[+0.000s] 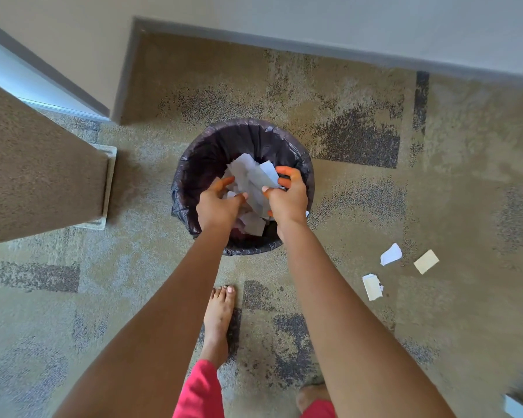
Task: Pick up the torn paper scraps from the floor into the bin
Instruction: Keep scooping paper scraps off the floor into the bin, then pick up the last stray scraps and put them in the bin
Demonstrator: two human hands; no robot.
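A round bin (200, 164) lined with a dark plastic bag stands on the carpet in front of me. Both hands are over its mouth with a bunch of white paper scraps (251, 179) between them. My left hand (218, 203) cups the bunch from the left. My right hand (287, 194) grips it from the right, fingers curled over the top. More scraps hang below the hands, inside the bin. Three scraps lie on the carpet to the right: a white one (390, 254), a cream one (426, 261) and another (372, 286).
A wall corner (124, 70) rises just behind the bin. A brown column on a pale base (43, 176) stands to the left. My bare feet (219, 318) are on the patterned carpet below the bin. A pale object (520, 407) shows at the bottom right corner.
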